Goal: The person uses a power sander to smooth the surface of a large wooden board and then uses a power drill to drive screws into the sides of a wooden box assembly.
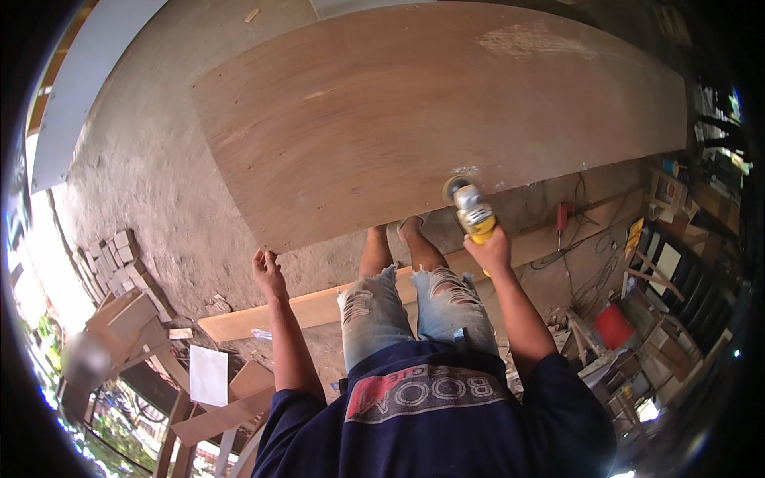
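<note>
A large reddish-brown wooden board spans the upper middle of the view, with a pale worn patch near its far right edge. My right hand is wrapped round a yellow and grey angle grinder. The grinder's round disc is over the board's near edge, beside some whitish marks; whether it touches the surface is hard to tell. At the board's near left corner is my left hand, its fingers curled and fingertips against the corner.
A long wooden plank runs behind my legs. To the right lie a red-handled tool and dark cables. Wood scraps and stacked bricks are at left. Clutter with a red piece fills the right side.
</note>
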`<state>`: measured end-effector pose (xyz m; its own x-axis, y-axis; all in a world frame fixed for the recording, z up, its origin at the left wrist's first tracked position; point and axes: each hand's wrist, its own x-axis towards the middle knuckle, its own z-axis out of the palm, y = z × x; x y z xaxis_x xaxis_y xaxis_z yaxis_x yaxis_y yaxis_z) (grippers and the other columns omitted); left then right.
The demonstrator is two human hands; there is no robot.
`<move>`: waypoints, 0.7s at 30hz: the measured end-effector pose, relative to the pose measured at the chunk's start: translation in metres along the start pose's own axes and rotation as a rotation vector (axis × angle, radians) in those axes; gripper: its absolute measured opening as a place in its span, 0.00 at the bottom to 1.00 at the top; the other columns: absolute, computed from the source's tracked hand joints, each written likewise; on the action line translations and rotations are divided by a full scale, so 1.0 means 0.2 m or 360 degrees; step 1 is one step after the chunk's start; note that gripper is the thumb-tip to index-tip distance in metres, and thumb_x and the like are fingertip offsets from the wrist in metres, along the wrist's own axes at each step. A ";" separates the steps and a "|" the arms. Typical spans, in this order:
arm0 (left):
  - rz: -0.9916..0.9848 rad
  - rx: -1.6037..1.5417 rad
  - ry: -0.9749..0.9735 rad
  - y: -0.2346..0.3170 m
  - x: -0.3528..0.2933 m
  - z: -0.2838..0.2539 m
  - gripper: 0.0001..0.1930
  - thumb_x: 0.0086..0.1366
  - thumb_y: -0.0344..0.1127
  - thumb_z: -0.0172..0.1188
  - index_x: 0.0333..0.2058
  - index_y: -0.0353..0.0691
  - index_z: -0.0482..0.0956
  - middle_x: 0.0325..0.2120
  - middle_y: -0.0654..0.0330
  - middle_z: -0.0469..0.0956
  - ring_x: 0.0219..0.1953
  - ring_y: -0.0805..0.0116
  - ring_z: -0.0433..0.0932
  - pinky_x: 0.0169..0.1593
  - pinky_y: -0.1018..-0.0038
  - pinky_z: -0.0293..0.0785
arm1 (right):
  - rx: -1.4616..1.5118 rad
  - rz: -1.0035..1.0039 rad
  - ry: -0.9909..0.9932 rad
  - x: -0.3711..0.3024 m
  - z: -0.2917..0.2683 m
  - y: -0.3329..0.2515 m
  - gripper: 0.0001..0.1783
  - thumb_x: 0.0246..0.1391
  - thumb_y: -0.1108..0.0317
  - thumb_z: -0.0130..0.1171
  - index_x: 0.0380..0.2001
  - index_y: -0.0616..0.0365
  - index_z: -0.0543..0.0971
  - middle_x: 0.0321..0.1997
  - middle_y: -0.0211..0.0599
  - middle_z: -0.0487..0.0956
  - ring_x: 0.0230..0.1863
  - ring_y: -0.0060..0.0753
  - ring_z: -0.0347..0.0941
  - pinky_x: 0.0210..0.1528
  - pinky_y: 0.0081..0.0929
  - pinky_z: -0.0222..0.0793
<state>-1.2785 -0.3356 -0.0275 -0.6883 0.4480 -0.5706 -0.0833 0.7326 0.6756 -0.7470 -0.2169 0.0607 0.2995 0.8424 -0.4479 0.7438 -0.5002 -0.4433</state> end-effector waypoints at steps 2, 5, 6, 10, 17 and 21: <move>0.0000 0.0032 -0.0040 0.01 0.02 0.00 0.19 0.79 0.45 0.60 0.61 0.41 0.75 0.48 0.62 0.82 0.50 0.70 0.81 0.46 0.68 0.75 | 0.0263 0.0369 0.0084 0.05 -0.03 0.21 0.22 0.41 0.57 0.79 0.34 0.62 0.83 0.30 0.44 0.86 0.34 0.47 0.87 0.39 0.43 0.80; -0.0027 0.0058 0.0022 0.01 0.00 -0.05 0.19 0.79 0.45 0.60 0.60 0.41 0.75 0.50 0.61 0.81 0.51 0.69 0.81 0.48 0.68 0.75 | 0.0609 0.0523 0.0153 0.25 -0.16 0.25 0.18 0.46 0.61 0.77 0.35 0.60 0.83 0.33 0.35 0.86 0.33 0.30 0.84 0.37 0.37 0.79; -0.0066 0.0038 0.0006 0.02 0.00 -0.05 0.19 0.79 0.46 0.60 0.60 0.42 0.74 0.50 0.62 0.81 0.51 0.68 0.81 0.49 0.66 0.75 | 0.0675 0.0560 0.0216 0.33 -0.22 0.31 0.18 0.47 0.62 0.77 0.38 0.59 0.83 0.35 0.33 0.86 0.34 0.25 0.83 0.37 0.35 0.78; -0.0107 0.0003 -0.0084 0.02 0.03 -0.03 0.17 0.79 0.48 0.59 0.58 0.46 0.74 0.48 0.64 0.80 0.53 0.66 0.80 0.52 0.59 0.73 | 0.1092 0.0660 0.0564 0.63 -0.45 0.54 0.21 0.50 0.63 0.77 0.45 0.57 0.81 0.36 0.27 0.81 0.33 0.27 0.78 0.37 0.33 0.76; -0.0221 0.0015 -0.0192 -0.01 0.08 -0.08 0.20 0.79 0.55 0.58 0.58 0.50 0.73 0.56 0.64 0.77 0.61 0.59 0.78 0.58 0.53 0.75 | 0.0800 0.0554 0.0228 0.54 -0.43 0.45 0.15 0.48 0.62 0.77 0.36 0.57 0.84 0.28 0.28 0.83 0.26 0.25 0.80 0.31 0.31 0.76; -0.0236 0.0078 -0.0164 0.00 0.09 -0.11 0.20 0.78 0.55 0.58 0.58 0.50 0.72 0.56 0.64 0.77 0.61 0.60 0.78 0.58 0.53 0.74 | 0.0490 0.0288 -0.0011 0.21 -0.01 -0.06 0.18 0.43 0.61 0.76 0.34 0.60 0.82 0.31 0.41 0.86 0.32 0.40 0.86 0.35 0.40 0.80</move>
<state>-1.3071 -0.3386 -0.0273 -0.5933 0.3818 -0.7087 -0.1411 0.8174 0.5585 -0.7416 -0.1745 0.0486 0.4052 0.7340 -0.5450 0.4640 -0.6788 -0.5692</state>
